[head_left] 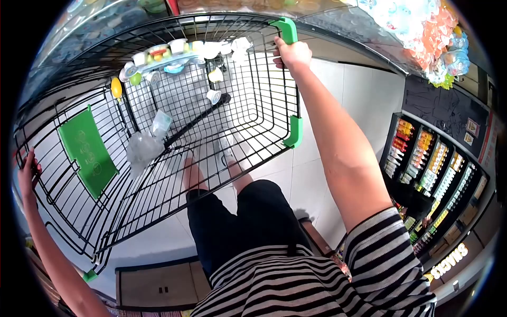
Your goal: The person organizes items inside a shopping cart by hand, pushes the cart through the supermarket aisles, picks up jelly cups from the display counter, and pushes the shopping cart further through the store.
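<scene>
A black wire shopping cart (222,182) with green corner pieces stands crosswise in front of my legs. My right hand (294,54) is closed round its far right corner, just below a green corner piece (288,30). At the far left, my left hand (29,171) has its fingers curled round the cart's end wires, near a green panel (88,150). Inside the cart lie several small cups (178,46), a yellow item (116,87), a single white cup (214,96) and a crumpled clear plastic bag (143,150).
Bins of wrapped goods (396,26) run along the far side, above a dark display edge. A shelf of bottled drinks (430,164) stands to the right, with a dark figure before it. Behind me is a low cabinet (156,285). The floor (364,95) is pale tile.
</scene>
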Available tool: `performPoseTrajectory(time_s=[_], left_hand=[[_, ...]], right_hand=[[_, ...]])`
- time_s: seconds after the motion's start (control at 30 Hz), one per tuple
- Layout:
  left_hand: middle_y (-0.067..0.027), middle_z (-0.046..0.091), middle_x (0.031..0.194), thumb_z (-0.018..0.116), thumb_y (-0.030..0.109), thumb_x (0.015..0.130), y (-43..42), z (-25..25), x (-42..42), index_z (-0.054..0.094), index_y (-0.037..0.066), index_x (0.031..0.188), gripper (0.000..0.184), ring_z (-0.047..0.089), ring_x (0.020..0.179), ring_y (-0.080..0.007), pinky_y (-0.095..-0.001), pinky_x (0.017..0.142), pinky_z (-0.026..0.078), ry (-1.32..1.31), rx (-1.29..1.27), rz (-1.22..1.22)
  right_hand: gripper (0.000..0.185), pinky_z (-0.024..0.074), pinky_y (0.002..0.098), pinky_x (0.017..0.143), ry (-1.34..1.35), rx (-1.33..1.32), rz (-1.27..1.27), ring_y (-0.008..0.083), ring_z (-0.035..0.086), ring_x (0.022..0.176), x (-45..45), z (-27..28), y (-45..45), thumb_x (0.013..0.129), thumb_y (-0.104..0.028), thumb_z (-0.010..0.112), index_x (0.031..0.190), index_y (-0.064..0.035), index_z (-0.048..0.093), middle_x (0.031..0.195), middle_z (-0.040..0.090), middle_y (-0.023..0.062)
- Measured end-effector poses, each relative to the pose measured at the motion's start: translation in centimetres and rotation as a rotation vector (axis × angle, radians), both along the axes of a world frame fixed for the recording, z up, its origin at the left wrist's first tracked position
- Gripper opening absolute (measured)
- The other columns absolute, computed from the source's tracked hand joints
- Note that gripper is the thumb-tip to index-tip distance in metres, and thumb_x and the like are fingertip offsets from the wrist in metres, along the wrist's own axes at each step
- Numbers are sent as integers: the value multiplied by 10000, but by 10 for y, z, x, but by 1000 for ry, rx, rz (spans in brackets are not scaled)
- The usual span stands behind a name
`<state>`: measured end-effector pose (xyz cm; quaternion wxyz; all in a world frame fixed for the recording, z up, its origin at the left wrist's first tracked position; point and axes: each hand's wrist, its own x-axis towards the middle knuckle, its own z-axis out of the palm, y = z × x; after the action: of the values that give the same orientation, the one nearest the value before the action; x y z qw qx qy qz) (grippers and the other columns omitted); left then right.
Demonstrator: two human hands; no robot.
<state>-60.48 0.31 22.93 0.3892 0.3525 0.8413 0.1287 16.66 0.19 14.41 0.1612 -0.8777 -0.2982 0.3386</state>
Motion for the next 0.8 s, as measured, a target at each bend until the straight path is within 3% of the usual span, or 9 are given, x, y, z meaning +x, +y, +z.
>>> performPoseTrajectory(time_s=[0.1, 0.37, 0.43, 0.57, 0.8], left_hand=[[54, 564, 733, 723, 455, 874, 2, 11, 15, 601, 144, 838, 336, 560, 626, -40, -183, 575, 431, 75, -46, 20], [64, 567, 765, 705, 433, 892, 2, 19, 20, 582, 162, 849, 300, 566, 668, -33, -186, 640, 465, 35, -70, 24], [60, 565, 768, 703, 418, 895, 4, 20, 21, 601, 152, 902, 285, 573, 682, -36, -188, 662, 468, 15, -67, 34], [59, 565, 776, 702, 413, 893, 2, 20, 16, 629, 140, 966, 292, 581, 686, -41, -185, 675, 471, -61, -73, 109], [58, 584, 791, 712, 378, 891, 4, 38, 53, 657, 134, 968, 262, 583, 690, -51, -196, 680, 495, -16, -109, 120]], right_hand=[[341, 581, 276, 477, -26, -27, 20, 157, 707, 579, 0, 0, 2, 901, -305, 702, 848, 31, 712, 744, 724, 78], [372, 574, 273, 489, -237, -34, 161, 138, 696, 545, 11, -21, 2, 887, -341, 710, 764, 10, 698, 681, 709, 59], [504, 566, 398, 787, -310, -37, 128, 331, 711, 779, 15, -31, 1, 816, -499, 692, 758, 0, 738, 726, 705, 170], [506, 558, 434, 822, -402, -101, 219, 367, 703, 868, 15, -23, 2, 803, -494, 661, 821, 5, 741, 857, 704, 238], [599, 540, 433, 881, -461, -266, 276, 343, 691, 989, 13, -15, 7, 826, -590, 608, 957, -23, 751, 997, 720, 196]])
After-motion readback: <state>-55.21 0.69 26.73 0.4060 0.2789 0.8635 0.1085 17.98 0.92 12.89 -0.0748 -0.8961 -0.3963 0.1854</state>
